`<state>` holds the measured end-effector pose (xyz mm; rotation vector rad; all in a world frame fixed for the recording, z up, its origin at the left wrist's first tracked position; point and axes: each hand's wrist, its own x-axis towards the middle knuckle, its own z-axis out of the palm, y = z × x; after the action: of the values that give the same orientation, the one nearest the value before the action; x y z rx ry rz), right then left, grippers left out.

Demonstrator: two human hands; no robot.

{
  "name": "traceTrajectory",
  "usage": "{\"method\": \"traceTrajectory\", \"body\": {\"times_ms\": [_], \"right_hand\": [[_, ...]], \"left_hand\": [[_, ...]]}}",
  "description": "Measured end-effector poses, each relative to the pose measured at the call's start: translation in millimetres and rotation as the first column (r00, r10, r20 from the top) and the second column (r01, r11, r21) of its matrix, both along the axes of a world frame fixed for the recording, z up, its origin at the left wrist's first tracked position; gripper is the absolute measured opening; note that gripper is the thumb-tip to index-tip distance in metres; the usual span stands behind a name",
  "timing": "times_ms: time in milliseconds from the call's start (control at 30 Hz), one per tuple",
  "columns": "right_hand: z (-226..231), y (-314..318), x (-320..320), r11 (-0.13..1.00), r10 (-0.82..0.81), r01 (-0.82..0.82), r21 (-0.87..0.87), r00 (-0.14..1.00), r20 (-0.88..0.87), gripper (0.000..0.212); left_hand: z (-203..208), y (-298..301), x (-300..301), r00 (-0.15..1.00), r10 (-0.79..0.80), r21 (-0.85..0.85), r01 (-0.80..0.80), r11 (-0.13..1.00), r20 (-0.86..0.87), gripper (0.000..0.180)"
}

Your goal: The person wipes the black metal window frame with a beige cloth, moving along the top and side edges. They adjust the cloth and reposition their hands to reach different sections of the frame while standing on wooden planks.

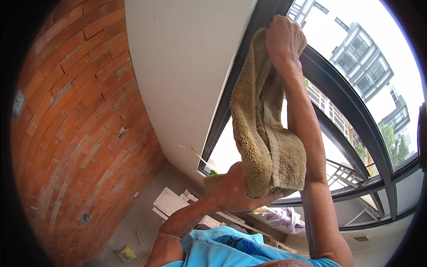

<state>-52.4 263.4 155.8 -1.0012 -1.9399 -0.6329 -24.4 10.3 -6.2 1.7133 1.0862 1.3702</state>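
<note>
Orange brick wall (84,120); grey floor (122,229)

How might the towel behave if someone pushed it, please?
The towel is probably floppy, as it drapes in loose folds between the right hand and left hand. Its fuzzy surface suggests it would not be slippery.

Daylight glares through the window (344,82), whitening the sky (393,20); edges bend.

The right arm (307,133) is stretched upward, with the right hand (286,41) curled tightly. The left hand (232,189) is lower, its elbow bent.
</note>
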Motion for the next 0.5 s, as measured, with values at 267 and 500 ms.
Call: {"method": "traceTrajectory", "body": {"times_ms": [267, 500], "right_hand": [[8.1, -9.5, 15.1, 0.931, 0.219, -0.274, -0.243, 0.948, -0.231, 0.023], [2.7, 7.8, 41.6, 0.962, 0.265, -0.261, 0.074, 0.963, -0.050, 0.022]], "left_hand": [[0.6, -12.5, 1.6, 0.982, 0.008, -0.166, 0.024, 0.986, 0.189, 0.062], [-9.1, -7.7, 3.5, 0.998, 0.016, -0.095, -0.010, 0.995, 0.066, 0.074]]}}
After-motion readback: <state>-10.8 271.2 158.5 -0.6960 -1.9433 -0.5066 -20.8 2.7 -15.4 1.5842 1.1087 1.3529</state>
